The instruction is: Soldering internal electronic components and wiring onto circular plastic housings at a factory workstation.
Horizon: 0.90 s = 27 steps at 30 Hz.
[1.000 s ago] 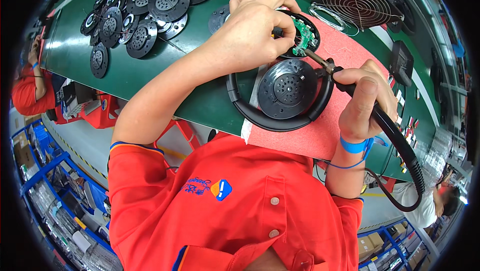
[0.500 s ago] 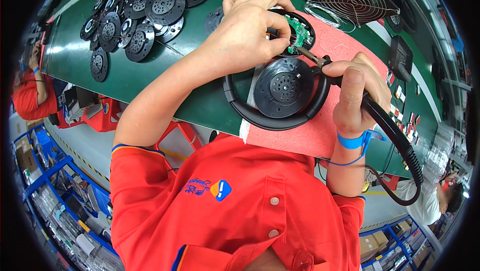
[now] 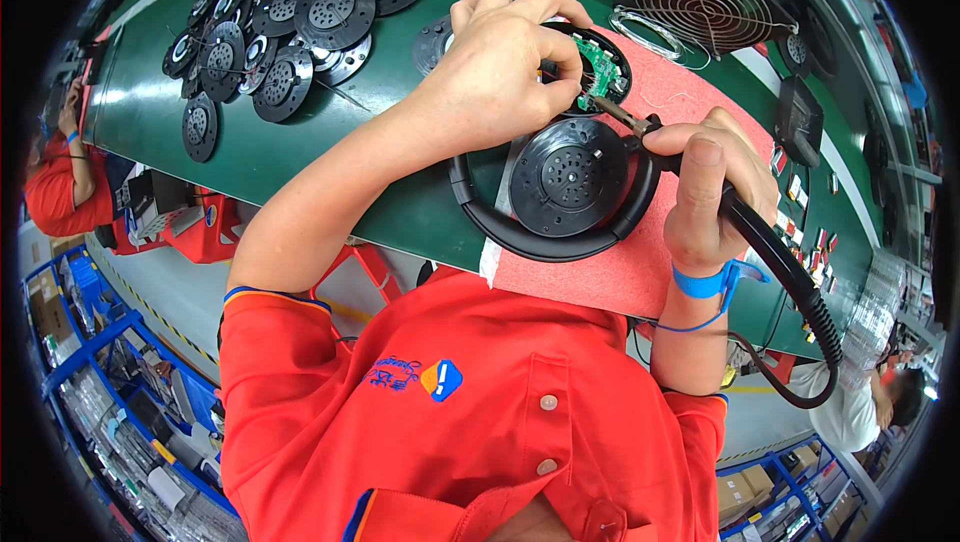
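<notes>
At upper centre, the right hand [image 3: 718, 187] is holding a soldering iron [image 3: 757, 234], seemingly soldering the green circuit board [image 3: 606, 67] inside the headphone earcup [image 3: 627, 82], the left hand [image 3: 510, 62] pinching narrowly, contents hidden, the next move probably needing a steady tip.

Smooth black plastic with a soft gloss formed a perforated round plate [image 3: 569, 179]; a black headband [image 3: 560, 247] had a satin finish, and shiny metallic specks dotted a green circuit board [image 3: 603, 70]. A soldering iron [image 3: 622, 116] showed a dull metal barrel and a glossy black cable [image 3: 785, 260]. The pink mat [image 3: 650, 242] looked matt and foam-like; the green worktop [image 3: 260, 157] was smooth, with a glossy glare. Metal wire fronted a fan [image 3: 706, 4]. Matt red cloth made up a shirt [image 3: 380, 452] set with smooth, pearly buttons [image 3: 548, 403].
</notes>
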### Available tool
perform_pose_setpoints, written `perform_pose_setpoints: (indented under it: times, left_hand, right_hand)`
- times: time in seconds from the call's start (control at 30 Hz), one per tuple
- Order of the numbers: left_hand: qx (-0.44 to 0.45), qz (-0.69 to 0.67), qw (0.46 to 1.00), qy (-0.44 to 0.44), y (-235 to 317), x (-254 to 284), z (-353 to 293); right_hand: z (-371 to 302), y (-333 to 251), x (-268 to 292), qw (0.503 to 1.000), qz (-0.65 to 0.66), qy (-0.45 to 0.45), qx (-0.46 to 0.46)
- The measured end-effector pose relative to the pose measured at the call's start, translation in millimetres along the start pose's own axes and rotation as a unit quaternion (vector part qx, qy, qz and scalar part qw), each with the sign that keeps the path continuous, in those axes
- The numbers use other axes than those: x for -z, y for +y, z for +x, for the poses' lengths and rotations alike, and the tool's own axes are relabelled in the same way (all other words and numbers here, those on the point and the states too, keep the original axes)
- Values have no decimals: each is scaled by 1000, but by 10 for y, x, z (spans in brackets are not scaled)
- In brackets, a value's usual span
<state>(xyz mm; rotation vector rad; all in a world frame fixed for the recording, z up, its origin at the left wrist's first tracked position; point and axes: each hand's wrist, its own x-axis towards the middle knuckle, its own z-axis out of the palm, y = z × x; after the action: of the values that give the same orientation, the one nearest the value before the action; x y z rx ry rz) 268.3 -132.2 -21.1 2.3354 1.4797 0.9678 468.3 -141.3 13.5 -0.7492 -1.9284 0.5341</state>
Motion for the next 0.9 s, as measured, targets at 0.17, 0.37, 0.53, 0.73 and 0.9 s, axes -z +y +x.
perform_pose_setpoints:
  times: [0.17,0.37,0.53,0.73,0.9]
  left_hand:
    - [1,8,1000,2,2,-4,16]
    - [-39,-36,998,18,45,-52,77]
    - [-46,-6,999,-3,106,87,18]
    - [-18,-35,999,-18,203,120,17]
    - [64,-153,986,4,8,153,18]
  right_hand:
    - [12,-4,16,1000,-10,-2,2]
    - [-50,-102,216,995,-59,34,72]
    - [-469,-103,331,998,-15,-16,54]
    - [-924,-192,300,999,-27,-26,36]
    - [-987,-167,120,999,-4,-7,43]
